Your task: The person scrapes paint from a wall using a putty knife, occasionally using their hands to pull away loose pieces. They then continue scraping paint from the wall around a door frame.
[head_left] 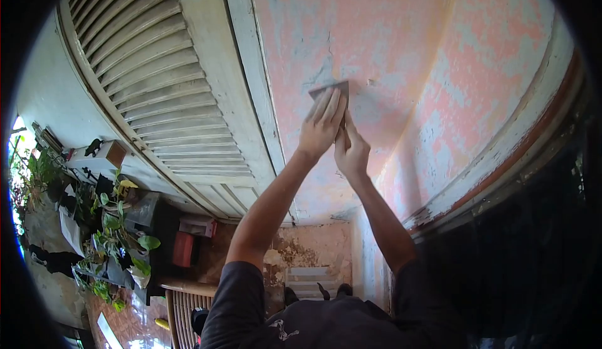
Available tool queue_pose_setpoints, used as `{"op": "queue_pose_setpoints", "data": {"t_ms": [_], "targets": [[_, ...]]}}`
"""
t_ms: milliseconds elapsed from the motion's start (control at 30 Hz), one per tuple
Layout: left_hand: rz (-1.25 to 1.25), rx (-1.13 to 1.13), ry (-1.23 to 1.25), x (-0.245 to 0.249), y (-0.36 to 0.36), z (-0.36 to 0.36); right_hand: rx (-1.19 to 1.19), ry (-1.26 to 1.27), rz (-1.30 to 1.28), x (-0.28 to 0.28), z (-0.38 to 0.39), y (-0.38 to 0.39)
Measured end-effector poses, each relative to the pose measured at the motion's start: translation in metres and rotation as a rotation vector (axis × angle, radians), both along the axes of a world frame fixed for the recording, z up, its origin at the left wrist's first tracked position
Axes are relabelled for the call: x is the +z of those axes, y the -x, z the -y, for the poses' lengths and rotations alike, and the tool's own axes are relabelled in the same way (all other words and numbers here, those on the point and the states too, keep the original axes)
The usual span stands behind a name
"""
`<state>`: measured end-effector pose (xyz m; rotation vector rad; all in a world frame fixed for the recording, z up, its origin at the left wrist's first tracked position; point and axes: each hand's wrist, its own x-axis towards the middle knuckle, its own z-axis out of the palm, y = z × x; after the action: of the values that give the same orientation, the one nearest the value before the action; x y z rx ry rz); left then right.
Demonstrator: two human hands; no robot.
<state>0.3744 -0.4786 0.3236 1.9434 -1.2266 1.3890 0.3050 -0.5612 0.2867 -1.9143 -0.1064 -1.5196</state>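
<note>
A small grey flat sheet (332,88), either sandpaper or a scraper blade, lies against a pink wall (401,42) with peeling, patchy paint. My left hand (322,128) is laid on it with the fingers stretched flat, pressing it onto the wall. Just below and to the right, my right hand (351,153) touches the left hand and reaches up behind it to the sheet's lower edge; how it grips there is hidden. Both arms are raised and extended towards the wall.
A white louvred shutter (150,92) and its frame (251,79) stand left of the wall. Lower left are potted plants (116,236), a red box (183,248) and a wicker seat (182,302). A worn moulding (501,154) borders the wall on the right.
</note>
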Motion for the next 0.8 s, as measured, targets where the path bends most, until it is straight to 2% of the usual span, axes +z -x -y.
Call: {"op": "queue_pose_setpoints", "data": {"t_ms": [167, 200, 267, 333, 400, 467, 633, 700, 800], "targets": [[0.111, -0.11, 0.197, 0.106, -0.01, 0.004, -0.122, 0.083, 0.011, 0.116, -0.003, 0.013], [0.159, -0.115, 0.206, 0.117, -0.027, 0.006, -0.167, 0.124, 0.034, 0.132, -0.004, 0.015], [0.039, -0.127, 0.166, 0.126, -0.029, 0.001, -0.205, 0.139, -0.011, 0.146, -0.011, 0.017], [-0.036, -0.172, 0.216, 0.114, -0.024, 0.005, -0.242, 0.16, -0.048, 0.147, -0.019, 0.014], [-0.111, -0.219, 0.26, 0.096, -0.019, 0.005, -0.319, 0.156, -0.286, 0.135, -0.031, 0.012], [-0.114, -0.221, 0.318, 0.075, -0.023, 0.005, -0.314, 0.056, -0.297, 0.116, -0.041, 0.011], [-0.149, -0.227, 0.251, 0.011, -0.021, -0.008, -0.275, -0.081, -0.358, 0.054, -0.055, 0.017], [-0.152, -0.197, 0.153, -0.011, -0.017, -0.013, -0.29, -0.071, -0.363, 0.02, -0.055, 0.014], [-0.219, -0.223, 0.096, -0.027, -0.01, -0.016, -0.278, -0.116, -0.395, 0.006, -0.058, 0.021]]}}
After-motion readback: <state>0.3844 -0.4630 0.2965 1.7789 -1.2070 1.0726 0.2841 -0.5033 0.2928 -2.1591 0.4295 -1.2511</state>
